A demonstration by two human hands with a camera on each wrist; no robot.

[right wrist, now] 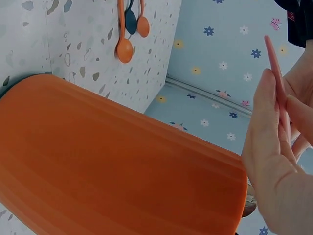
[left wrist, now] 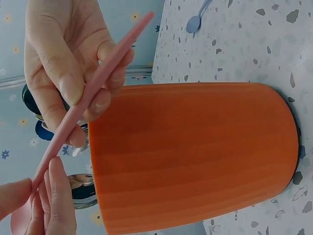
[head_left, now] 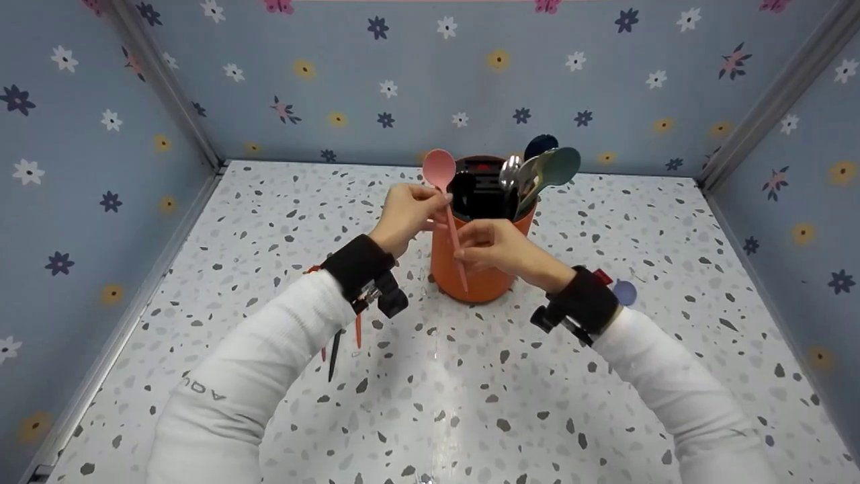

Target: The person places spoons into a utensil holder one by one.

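A pink spoon (head_left: 439, 168) slants in front of an orange container (head_left: 487, 286), its bowl up and its handle running down. My left hand (head_left: 410, 212) pinches it just below the bowl. Lower on the handle (left wrist: 78, 110), the thumb and fingers of my right hand (head_left: 500, 249) grip it. The left wrist view has both hands on the spoon beside the container's rim. Inside the container stand a green spoon (head_left: 563, 167), a dark blue utensil (head_left: 541, 144) and shiny metal ones (head_left: 510, 171).
Two orange spoons (right wrist: 124, 50) and a dark blue spoon (right wrist: 130, 22) lie on the speckled table, left of the container and partly behind my left forearm in the head view. A lavender spoon (head_left: 625, 292) lies by my right wrist. Flowered panels (head_left: 443, 81) enclose the back and sides.
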